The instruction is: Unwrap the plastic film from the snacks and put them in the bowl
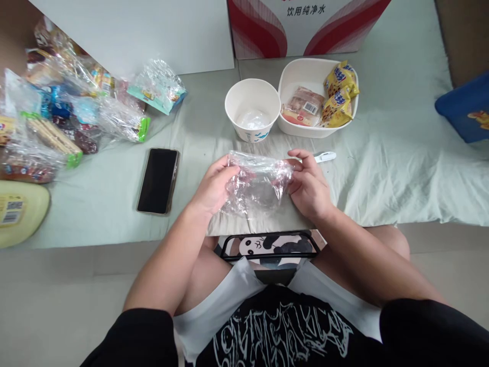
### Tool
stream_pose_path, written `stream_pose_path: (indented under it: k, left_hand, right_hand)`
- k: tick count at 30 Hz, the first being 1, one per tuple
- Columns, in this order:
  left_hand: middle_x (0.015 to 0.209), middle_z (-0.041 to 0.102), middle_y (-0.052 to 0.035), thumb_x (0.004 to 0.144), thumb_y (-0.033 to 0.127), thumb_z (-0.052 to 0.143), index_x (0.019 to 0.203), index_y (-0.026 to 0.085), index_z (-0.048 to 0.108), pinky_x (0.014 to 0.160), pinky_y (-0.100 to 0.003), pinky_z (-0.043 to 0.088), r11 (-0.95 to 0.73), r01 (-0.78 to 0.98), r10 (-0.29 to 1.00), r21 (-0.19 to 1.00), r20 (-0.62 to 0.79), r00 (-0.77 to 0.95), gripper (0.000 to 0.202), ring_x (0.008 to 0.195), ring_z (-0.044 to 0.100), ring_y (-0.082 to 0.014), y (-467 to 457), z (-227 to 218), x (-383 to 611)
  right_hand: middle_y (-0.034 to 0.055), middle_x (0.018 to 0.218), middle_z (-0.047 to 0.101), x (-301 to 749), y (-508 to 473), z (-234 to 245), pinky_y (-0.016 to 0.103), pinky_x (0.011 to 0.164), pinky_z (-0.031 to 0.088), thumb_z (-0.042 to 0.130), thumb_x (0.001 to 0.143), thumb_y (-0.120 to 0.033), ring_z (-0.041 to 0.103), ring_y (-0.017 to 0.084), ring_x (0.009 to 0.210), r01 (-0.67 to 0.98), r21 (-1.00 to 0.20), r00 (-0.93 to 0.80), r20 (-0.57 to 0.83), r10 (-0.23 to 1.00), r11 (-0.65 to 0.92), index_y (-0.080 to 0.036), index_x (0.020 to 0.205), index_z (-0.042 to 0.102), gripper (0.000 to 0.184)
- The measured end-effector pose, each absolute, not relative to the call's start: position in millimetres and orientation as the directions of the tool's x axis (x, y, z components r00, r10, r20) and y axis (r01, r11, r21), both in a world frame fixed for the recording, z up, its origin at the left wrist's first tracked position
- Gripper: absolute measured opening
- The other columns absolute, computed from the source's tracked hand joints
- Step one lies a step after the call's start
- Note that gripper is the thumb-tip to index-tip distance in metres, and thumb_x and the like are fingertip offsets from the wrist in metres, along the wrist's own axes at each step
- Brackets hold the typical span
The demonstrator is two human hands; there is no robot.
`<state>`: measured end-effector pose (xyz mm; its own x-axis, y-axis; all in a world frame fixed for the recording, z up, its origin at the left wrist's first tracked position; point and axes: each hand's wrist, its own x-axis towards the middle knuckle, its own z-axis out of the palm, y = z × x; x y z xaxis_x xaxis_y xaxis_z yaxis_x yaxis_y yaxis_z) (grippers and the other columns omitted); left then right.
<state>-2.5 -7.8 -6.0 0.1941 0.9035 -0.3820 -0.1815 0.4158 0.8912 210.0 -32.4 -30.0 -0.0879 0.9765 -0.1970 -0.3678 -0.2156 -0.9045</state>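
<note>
A clear plastic bag [257, 186] is stretched between my two hands, above the front part of the cloth-covered surface. My left hand [214, 186] pinches its left side, thumb on top. At the right side, the fingers of my right hand [308, 186] are closed on the plastic. Just beyond the bag stands a white paper tub [252, 99] with some clear plastic at its bottom. Beside the tub, a white bowl [301, 130] holds yellow snack packets [338, 104] and a clear-wrapped packet [303, 106]. A small white cutter-like tool [324, 157] lies partly behind my right hand.
A black phone [158, 181] lies left of my hands. Farther left is a heap of packaged snacks [72, 112], with a teal packet [158, 89] at its edge. White boxes [160, 30] stand at the back. A blue container [466, 109] is at the far right, a yellow-green one [23, 214] at front left.
</note>
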Motion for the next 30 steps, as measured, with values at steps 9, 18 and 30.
stream_pose_path:
  k: [9, 18, 30]
  left_hand:
    - [0.075, 0.068, 0.0026, 0.085, 0.067, 0.070, 0.106, 0.028, 0.050, 0.054, -0.028, 0.048, 0.188, -0.002, 0.978, 0.982, -0.187, 0.096, 0.049, 0.056, 0.064, -0.0137, -21, -17, 7]
    - [0.075, 0.072, -0.0021, 0.070, 0.054, 0.087, 0.092, 0.020, 0.065, 0.049, -0.024, 0.045, 0.395, -0.014, 0.850, 0.919, -0.359, 0.385, 0.046, 0.058, 0.064, -0.0132, -9, -11, 0]
    - [0.079, 0.077, -0.0029, 0.074, 0.030, 0.078, 0.099, 0.018, 0.072, 0.056, -0.025, 0.054, 0.390, 0.054, 0.834, 0.919, -0.378, 0.402, 0.029, 0.062, 0.069, -0.0145, -11, -8, -4]
  right_hand:
    - [0.0032, 0.110, 0.066, 202, -40, -29, 0.038, 0.074, 0.059, 0.087, 0.073, -0.048, 0.071, 0.021, 0.085, -0.248, -0.954, -0.206, -0.119, 0.971, -0.170, -0.038, 0.144, 0.031, 0.091]
    - [-0.0049, 0.082, 0.065, 206, -38, -25, 0.035, 0.067, 0.055, 0.085, 0.076, -0.038, 0.063, 0.016, 0.066, -0.235, -0.953, -0.089, -0.174, 0.981, -0.190, -0.037, 0.145, 0.033, 0.086]
    - [-0.0053, 0.060, 0.061, 211, -36, -20, 0.024, 0.050, 0.043, 0.072, 0.087, -0.040, 0.055, 0.009, 0.051, -0.018, -0.970, -0.196, -0.234, 0.952, -0.242, -0.022, 0.087, 0.051, 0.027]
